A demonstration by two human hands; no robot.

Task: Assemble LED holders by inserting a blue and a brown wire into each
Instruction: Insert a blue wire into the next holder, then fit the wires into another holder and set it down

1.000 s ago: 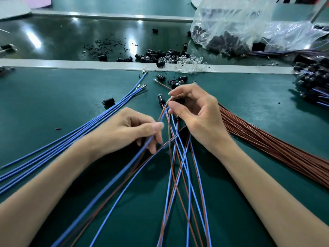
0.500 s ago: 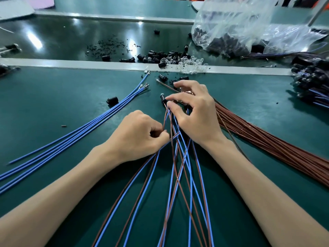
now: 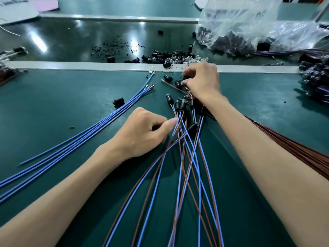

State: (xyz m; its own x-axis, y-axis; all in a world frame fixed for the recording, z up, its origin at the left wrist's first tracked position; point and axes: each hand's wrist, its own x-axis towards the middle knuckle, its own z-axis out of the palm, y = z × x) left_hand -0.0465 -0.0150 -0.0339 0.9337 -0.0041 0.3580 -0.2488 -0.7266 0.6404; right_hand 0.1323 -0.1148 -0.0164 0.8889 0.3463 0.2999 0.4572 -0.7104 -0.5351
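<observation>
Several finished black LED holders with blue and brown wires fan out toward me across the green mat. My left hand rests curled on these wires, thumb tip against a blue one. My right hand reaches far, its fingertips closed around a loose black holder near the white strip. Another empty holder lies just to its left. A bundle of loose blue wires lies at the left. Loose brown wires run under my right forearm.
Beyond the white strip lie more black holders and clear LEDs. Plastic bags of parts sit at the back right. A pile of finished assemblies sits at the right edge. One single holder lies by the blue wires.
My right hand let go of the finished holder and moved away to the loose holders by the white strip. My left hand stays on the wires, slightly further left.
</observation>
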